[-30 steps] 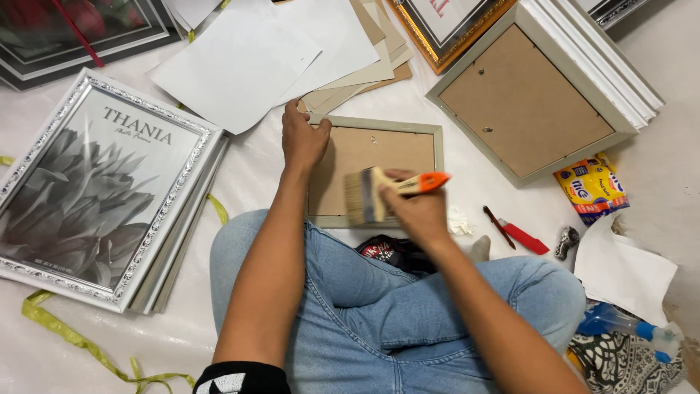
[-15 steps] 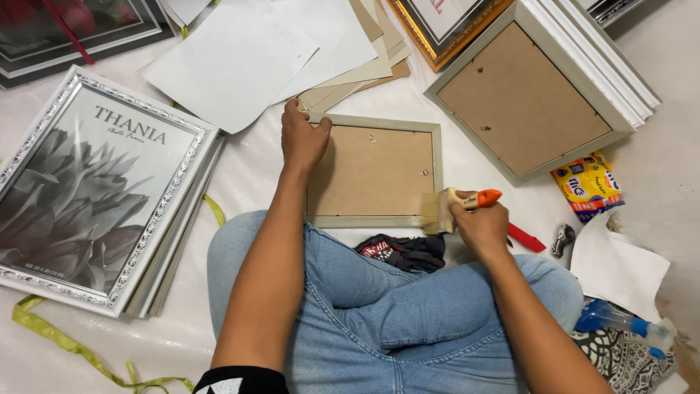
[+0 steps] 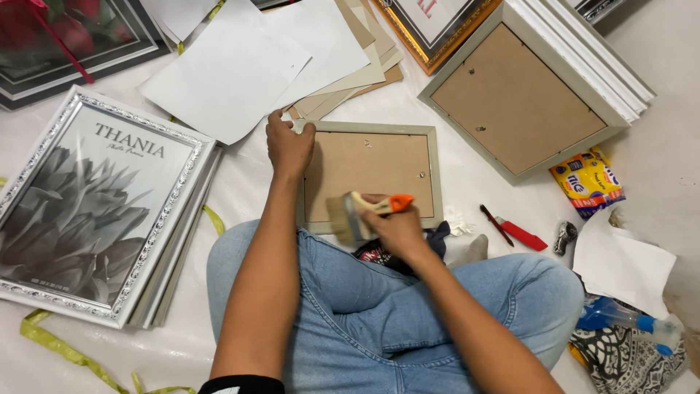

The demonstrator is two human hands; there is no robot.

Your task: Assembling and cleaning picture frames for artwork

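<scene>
A small pale green picture frame (image 3: 437,175) lies face down in front of my crossed legs, its brown backing board up. My left hand (image 3: 286,146) grips its top left corner. My right hand (image 3: 394,226) holds a flat paintbrush (image 3: 348,217) with an orange-tipped handle, bristles low over the frame's bottom left edge.
A stack of silver frames with a grey flower print (image 3: 95,204) sits at the left. White and beige sheets (image 3: 240,66) lie beyond the frame. A larger face-down frame (image 3: 518,95) is at the upper right. A red-handled tool (image 3: 519,233), a yellow packet (image 3: 587,182) and a spray bottle (image 3: 620,317) lie at the right.
My right hand has swept the brush from the frame's bottom right corner leftward to its bottom left edge. My left hand has kept its hold on the top left corner.
</scene>
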